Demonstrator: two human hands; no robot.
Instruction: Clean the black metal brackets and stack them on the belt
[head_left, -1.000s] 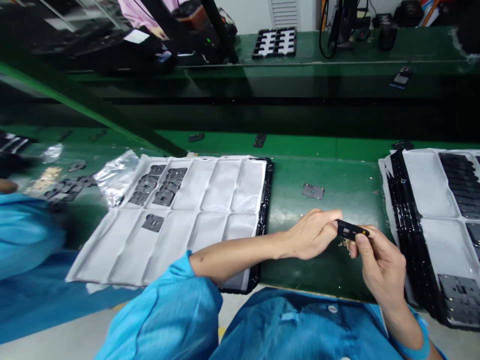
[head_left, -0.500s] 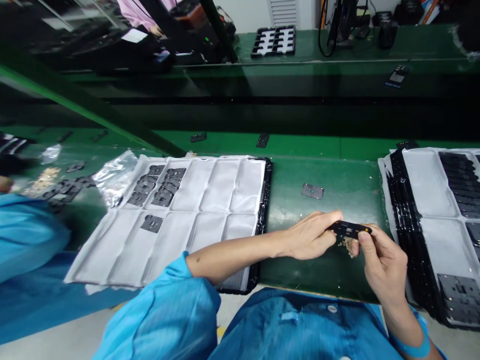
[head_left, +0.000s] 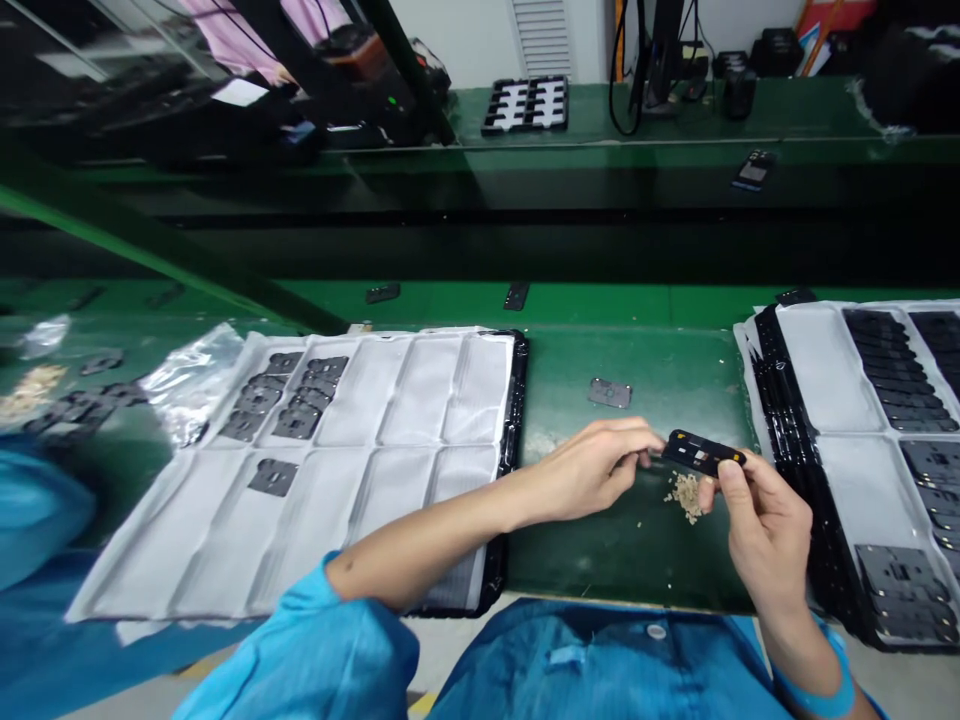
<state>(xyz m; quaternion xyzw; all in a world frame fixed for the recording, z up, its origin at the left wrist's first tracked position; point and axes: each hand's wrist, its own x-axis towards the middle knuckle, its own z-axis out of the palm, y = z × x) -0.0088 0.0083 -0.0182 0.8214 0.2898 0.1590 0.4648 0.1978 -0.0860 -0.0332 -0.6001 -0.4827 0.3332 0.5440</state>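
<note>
My right hand (head_left: 769, 520) grips the right end of a thin black phone part (head_left: 703, 453) between thumb and fingers. The part is tilted, with small yellow and whitish patches on the face turned to me. My left hand (head_left: 600, 465) is beside the part's left end, its index finger stretched toward it and its thumb apart. Whether that fingertip touches the part I cannot tell. Below the part, a small heap of beige bits (head_left: 685, 497) lies on the green bench. A similar dark plate (head_left: 610, 392) rests flat just beyond my hands.
At left, a white-lined tray (head_left: 420, 470) holds several dark plates (head_left: 304, 400). A black-edged tray stack (head_left: 795, 400) with more plates stands at right. Clear plastic bags (head_left: 191, 385) lie beside the left tray. A co-worker's blue sleeve (head_left: 45, 520) shows at far left.
My left hand has drawn slightly back from the part and loosened its fingers. The part now shows more of its face, still in my right hand. The whole view has shifted a little.
</note>
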